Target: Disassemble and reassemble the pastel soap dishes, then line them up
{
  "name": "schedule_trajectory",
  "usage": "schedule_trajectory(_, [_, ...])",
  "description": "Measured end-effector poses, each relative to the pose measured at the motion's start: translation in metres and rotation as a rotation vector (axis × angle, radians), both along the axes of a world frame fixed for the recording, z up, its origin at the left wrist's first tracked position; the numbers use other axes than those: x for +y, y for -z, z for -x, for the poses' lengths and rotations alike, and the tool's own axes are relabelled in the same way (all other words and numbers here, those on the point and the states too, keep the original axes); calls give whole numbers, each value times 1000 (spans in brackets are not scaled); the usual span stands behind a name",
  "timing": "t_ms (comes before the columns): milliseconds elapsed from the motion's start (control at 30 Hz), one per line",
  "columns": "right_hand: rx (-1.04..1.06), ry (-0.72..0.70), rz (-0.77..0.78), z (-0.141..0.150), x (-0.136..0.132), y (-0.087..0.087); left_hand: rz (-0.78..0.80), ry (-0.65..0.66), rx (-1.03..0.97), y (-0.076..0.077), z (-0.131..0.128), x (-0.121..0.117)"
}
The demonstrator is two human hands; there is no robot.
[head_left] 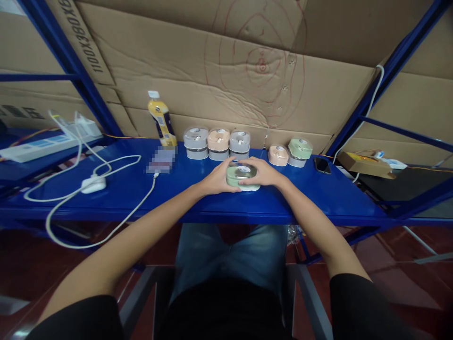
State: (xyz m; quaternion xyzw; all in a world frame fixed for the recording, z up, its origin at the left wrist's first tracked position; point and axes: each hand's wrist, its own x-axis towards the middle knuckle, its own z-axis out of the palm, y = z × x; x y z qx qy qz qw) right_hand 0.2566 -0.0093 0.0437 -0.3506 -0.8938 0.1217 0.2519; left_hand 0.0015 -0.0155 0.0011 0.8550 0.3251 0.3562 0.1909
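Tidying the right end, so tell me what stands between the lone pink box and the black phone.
A box stack, green over grey, stands there in the head view.

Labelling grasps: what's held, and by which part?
Pale green, rounded, plastic-looking box, held by its opposite ends: left hand around the left end, right hand around the right.

Dark print running up the cardboard strip [84, 35] at upper left reads "1100X380X6", cut off at the picture's top edge. Larger characters on the cardboard panel [35, 112] farther left are too blurred to read. Red hand-drawn rings, one inside another, mark the back cardboard [240, 61]. Lettering on the yellow bottle [161, 115] and the sticker on the green box [232, 175] is too small to make out.
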Motion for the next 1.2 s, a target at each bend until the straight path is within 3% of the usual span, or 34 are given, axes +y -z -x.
schedule_trajectory(167, [35, -11, 49, -3, 1, 0, -5, -8, 25, -1, 0, -1])
schedule_trajectory(500, [-86, -34, -47, -2, -2, -8, -72, 41, 54, 6, 1, 5])
schedule_trajectory(1000, [-117, -78, 10, -9, -6, 3, -6, 14, 38, 9, 4, 9])
schedule_trajectory(1100, [-249, 37, 36, -22, -28, -2, 22, -1, 0, 13, 8, 14])
schedule_trajectory(1200, [-414, 344, 24, -30, -54, -9, 22, -41, -20, 17, 9, 19])
